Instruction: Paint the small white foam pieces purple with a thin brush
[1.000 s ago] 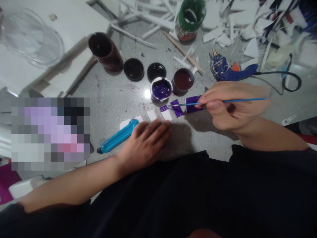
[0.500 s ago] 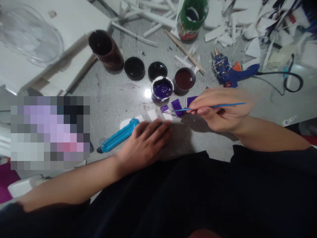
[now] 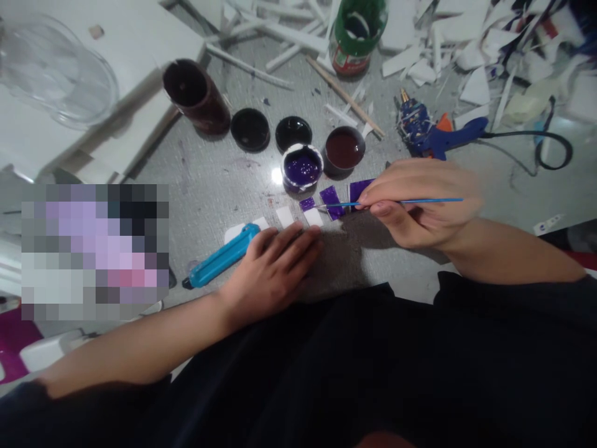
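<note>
My right hand [image 3: 415, 196] pinches a thin blue paintbrush [image 3: 344, 204], its tip at the edge of a small strip [image 3: 313, 217]. That strip is purple at its far end and white nearer me. My left hand [image 3: 280, 267] lies palm down with fingers stretched out, fingertips at the strip's near end. Beside the brush lies a purple-painted piece [image 3: 329, 198], and another purple piece [image 3: 360, 188] is partly hidden by my right hand. A white piece [image 3: 283, 216] sits left of the strip. Just beyond stands an open pot of purple paint [image 3: 303, 168].
A blue utility knife [image 3: 224, 255] lies against my left hand. Farther off are a dark red paint cup [image 3: 345, 149], two black lids [image 3: 250, 129], a brown container [image 3: 198, 96], a green jar [image 3: 358, 37], a wooden stick [image 3: 345, 96], a blue glue gun [image 3: 448, 138] and white scraps [image 3: 476, 90].
The brush tip has shifted slightly right and away from me along the purple end, whose coat looks more even. My left hand stays in place. The view has moved a little.
</note>
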A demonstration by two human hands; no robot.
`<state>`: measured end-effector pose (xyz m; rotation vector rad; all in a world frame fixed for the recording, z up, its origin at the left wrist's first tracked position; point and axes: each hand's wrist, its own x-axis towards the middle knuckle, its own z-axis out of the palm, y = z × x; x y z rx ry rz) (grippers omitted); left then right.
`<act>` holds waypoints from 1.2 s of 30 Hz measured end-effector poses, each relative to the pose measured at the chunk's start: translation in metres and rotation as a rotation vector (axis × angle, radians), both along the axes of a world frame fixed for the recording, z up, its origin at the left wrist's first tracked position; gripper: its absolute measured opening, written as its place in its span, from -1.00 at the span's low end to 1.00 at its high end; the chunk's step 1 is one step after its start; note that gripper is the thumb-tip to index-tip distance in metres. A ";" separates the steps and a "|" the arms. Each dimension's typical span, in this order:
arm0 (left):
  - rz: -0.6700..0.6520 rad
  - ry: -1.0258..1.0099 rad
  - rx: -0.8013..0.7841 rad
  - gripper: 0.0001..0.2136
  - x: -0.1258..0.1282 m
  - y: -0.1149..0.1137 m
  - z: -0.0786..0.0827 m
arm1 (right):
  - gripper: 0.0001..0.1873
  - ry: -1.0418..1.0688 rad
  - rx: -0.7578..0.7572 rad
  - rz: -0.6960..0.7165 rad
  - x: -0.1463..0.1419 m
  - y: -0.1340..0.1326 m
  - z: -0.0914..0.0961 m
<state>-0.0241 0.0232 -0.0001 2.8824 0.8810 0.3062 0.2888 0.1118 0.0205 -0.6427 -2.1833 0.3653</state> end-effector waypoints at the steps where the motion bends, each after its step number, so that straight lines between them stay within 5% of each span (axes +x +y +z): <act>1: 0.000 -0.004 0.003 -0.56 0.000 0.000 0.000 | -0.89 0.012 0.001 -0.009 0.000 0.000 -0.001; 11: -0.008 0.020 -0.061 -0.49 -0.003 -0.001 -0.002 | -0.78 0.056 -0.008 -0.041 0.001 -0.001 0.005; 20: 0.000 0.001 -0.017 -0.52 0.000 -0.002 -0.002 | -0.88 0.056 -0.097 0.077 0.001 0.002 -0.002; 34: -0.006 0.004 -0.036 -0.49 -0.002 -0.002 -0.003 | -0.83 0.032 0.020 0.054 -0.001 0.001 0.001; 36: -0.007 0.018 -0.044 -0.48 -0.002 -0.001 -0.003 | -0.74 0.020 -0.106 -0.011 0.001 0.001 0.002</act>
